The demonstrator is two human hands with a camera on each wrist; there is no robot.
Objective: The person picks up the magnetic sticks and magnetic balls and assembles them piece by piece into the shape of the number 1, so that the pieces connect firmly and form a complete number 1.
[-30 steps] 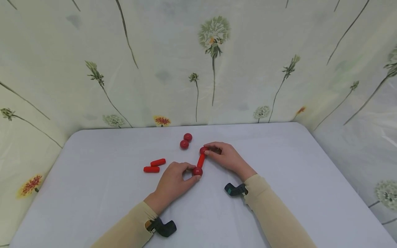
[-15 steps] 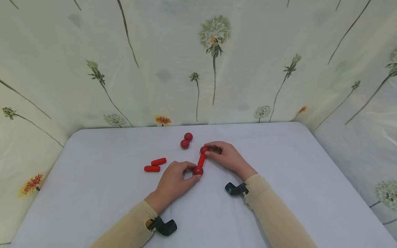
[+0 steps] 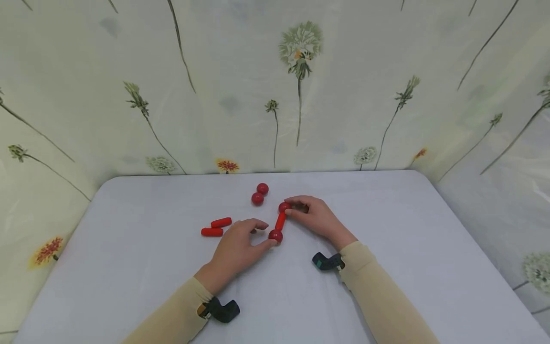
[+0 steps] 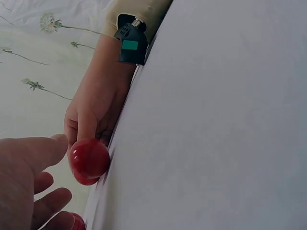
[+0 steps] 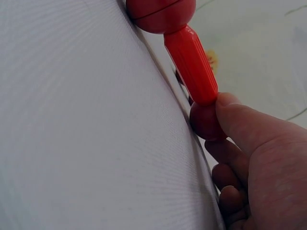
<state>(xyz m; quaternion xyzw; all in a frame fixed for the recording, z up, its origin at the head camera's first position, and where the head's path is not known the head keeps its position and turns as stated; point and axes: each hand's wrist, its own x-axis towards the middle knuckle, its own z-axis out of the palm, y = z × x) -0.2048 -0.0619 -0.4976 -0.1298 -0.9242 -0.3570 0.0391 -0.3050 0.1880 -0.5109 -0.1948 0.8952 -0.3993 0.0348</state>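
A red stick [image 3: 280, 221] joins two red balls on the white cloth. My right hand [image 3: 315, 216] pinches the far ball [image 3: 284, 207] between thumb and fingers; the right wrist view shows its thumb against that ball [image 5: 206, 120], where the stick [image 5: 193, 64] enters it. Beside the near ball [image 3: 275, 235], my left hand [image 3: 237, 246] has its fingers spread away, the thumb tip close to the ball's near side. In the left wrist view a gap shows between the left thumb and the near ball [image 4: 89, 158].
Two loose red balls [image 3: 258, 198] touch each other behind the joined piece. Two red sticks [image 3: 212, 232] lie to the left of my left hand. The white-covered table [image 3: 129, 267] meets a flowered cloth [image 3: 232, 119] at its back edge.
My left fingers have lifted off the near ball and opened, and the hand has drawn slightly left. My right hand still holds the far ball.
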